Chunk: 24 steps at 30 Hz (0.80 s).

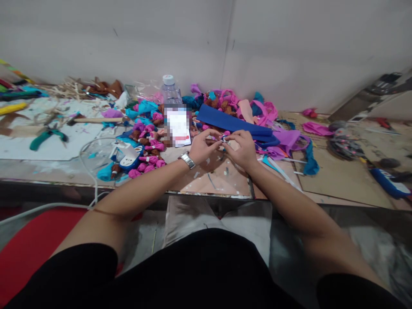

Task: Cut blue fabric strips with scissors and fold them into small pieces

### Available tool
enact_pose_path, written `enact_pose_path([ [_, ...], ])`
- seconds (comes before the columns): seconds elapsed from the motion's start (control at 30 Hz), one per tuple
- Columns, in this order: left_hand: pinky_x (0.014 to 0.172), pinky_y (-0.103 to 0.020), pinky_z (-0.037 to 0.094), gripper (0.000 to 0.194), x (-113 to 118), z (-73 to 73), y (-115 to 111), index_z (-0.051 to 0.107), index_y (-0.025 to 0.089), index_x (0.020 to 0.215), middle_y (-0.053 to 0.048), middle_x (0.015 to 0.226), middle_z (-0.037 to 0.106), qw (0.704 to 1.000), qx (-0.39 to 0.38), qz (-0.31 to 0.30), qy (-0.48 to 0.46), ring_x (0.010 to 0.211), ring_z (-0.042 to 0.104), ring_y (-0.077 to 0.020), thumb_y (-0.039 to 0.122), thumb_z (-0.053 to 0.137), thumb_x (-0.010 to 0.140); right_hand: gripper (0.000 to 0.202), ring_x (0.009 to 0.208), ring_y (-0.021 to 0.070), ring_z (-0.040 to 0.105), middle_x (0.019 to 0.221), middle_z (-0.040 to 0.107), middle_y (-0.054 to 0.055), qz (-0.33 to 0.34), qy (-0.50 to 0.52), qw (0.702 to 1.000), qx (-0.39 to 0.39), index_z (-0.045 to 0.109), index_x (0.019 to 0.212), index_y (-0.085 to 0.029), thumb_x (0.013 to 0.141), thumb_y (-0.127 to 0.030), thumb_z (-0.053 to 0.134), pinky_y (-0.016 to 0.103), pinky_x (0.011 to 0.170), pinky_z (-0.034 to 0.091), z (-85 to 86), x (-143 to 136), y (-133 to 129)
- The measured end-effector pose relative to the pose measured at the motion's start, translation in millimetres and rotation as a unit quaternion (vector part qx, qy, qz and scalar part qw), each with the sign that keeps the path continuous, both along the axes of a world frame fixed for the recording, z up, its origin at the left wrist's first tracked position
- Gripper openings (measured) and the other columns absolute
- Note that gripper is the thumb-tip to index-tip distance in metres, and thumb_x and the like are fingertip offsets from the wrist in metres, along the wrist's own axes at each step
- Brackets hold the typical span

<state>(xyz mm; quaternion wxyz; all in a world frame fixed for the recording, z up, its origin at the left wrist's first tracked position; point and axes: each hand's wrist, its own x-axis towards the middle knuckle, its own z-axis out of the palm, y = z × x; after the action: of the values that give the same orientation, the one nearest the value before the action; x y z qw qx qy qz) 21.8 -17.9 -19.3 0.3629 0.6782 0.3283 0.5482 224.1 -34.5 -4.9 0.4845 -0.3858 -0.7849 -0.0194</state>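
Over the near middle of the bench, my left hand (203,148) and my right hand (242,149) meet fingertip to fingertip. Both are closed in a pinch around a small piece with a white band (223,139); its kind is too small to make out, and the fingers hide most of it. Just behind them lies a long strip of dark blue cloth (234,124). Left of my left hand, a phone (179,124) with a lit screen leans upright. Pink twisted cloth bundles (151,163), some with white bands, lie beside it.
A clear bottle (171,92) stands behind the phone. On the left are a blue and white power strip (131,159) with a white cable, green pliers (48,138) and a hammer (96,120). Purple cloth scraps (288,139) and cardboard (341,178) lie on the right.
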Motion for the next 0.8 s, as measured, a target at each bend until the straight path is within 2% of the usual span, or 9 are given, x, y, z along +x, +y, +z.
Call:
enact_pose_path([
  [0.17, 0.079, -0.029, 0.070, 0.035, 0.5, 0.3, -1.1, 0.068, 0.018, 0.112, -0.009, 0.115, 0.074, 1.000, -0.016, -0.021, -0.009, 0.088, 0.078, -0.0154, 0.038, 0.083, 0.087, 0.011, 0.102, 0.0282, 0.064, 0.103, 0.069, 0.008, -0.001, -0.001, 1.000, -0.016, 0.077, 0.102, -0.024, 0.093, -0.029, 0.075, 0.046, 0.093, 0.051, -0.3, -0.4, -1.0],
  [0.37, 0.082, -0.030, 0.070, 0.037, 1.4, 2.3, -2.6, 0.066, 0.017, 0.113, -0.009, 0.119, 0.072, 0.999, -0.008, -0.040, -0.003, 0.095, 0.078, -0.0168, 0.042, 0.081, 0.089, 0.009, 0.103, 0.0278, 0.063, 0.103, 0.068, 0.008, -0.003, 0.003, 1.000, -0.021, 0.077, 0.100, -0.024, 0.093, -0.027, 0.072, 0.046, 0.095, 0.050, -2.4, -1.1, 0.6],
  [0.67, 0.077, -0.029, 0.070, 0.036, 1.0, 0.3, -2.1, 0.065, 0.019, 0.115, -0.008, 0.120, 0.070, 0.999, -0.035, -0.036, -0.015, 0.089, 0.077, -0.0158, 0.036, 0.081, 0.088, 0.011, 0.102, 0.0283, 0.064, 0.103, 0.065, 0.008, -0.007, 0.040, 0.997, -0.059, 0.074, 0.100, -0.023, 0.091, -0.029, 0.074, 0.047, 0.094, 0.054, -2.1, -5.0, -1.5],
  [0.8, 0.076, -0.029, 0.069, 0.035, 1.4, 0.3, -2.1, 0.064, 0.020, 0.117, -0.008, 0.118, 0.068, 0.999, -0.034, -0.033, -0.015, 0.087, 0.076, -0.0148, 0.032, 0.079, 0.089, 0.012, 0.103, 0.0279, 0.064, 0.103, 0.064, 0.008, -0.005, 0.041, 0.998, -0.051, 0.074, 0.100, -0.024, 0.092, -0.033, 0.074, 0.046, 0.094, 0.054, -3.5, -3.4, 0.7],
])
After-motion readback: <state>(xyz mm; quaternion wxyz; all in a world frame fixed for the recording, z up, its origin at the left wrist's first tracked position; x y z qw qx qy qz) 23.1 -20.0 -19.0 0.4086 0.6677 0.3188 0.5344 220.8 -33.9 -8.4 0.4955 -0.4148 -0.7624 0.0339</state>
